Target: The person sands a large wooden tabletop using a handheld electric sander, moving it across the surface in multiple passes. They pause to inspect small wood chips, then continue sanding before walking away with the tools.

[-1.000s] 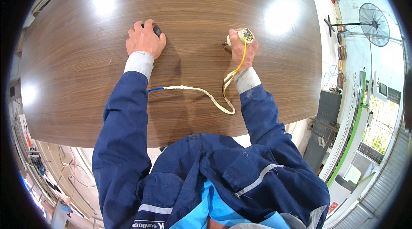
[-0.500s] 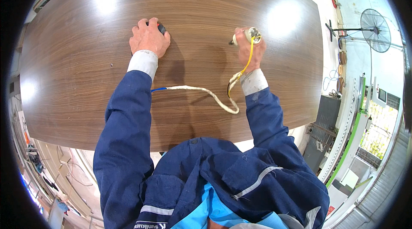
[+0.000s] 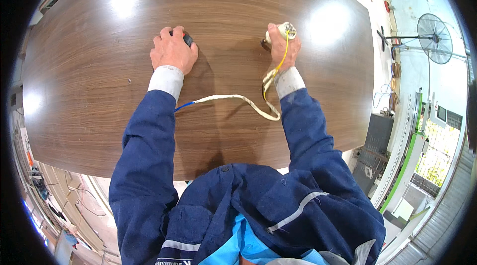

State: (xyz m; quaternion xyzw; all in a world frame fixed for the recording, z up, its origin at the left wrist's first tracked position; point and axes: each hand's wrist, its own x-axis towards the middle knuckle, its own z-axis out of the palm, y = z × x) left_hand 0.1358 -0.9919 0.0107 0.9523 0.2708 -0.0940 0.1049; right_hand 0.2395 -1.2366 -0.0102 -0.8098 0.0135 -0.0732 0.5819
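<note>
My left hand (image 3: 172, 51) lies palm down, fingers curled over a black-and-red object (image 3: 187, 38) on the brown wood-grain table (image 3: 223, 141). Most of that object is hidden, so its kind cannot be told. My right hand (image 3: 287, 55) is wrapped round a cream-white cylinder (image 3: 284, 30) with a metallic-looking end. A yellow wire (image 3: 284, 59) runs from that end down over the hand. It meets a white-wrapped cable (image 3: 248, 102), which curves left across the tabletop to a blue end (image 3: 184, 106) beside my left sleeve. A dark part (image 3: 265, 44) sticks out at the left of my right hand.
A wall-mounted fan (image 3: 435, 38) is off to the right. Beyond the table's right edge stand a grey cabinet (image 3: 379, 133) and a green-and-white machine frame (image 3: 405, 165). Wires and clutter (image 3: 42, 185) lie at the lower left.
My right hand has moved slightly left and the cylinder in it has tilted. The cable's loop has shifted up and right. My left hand has slid a little towards me.
</note>
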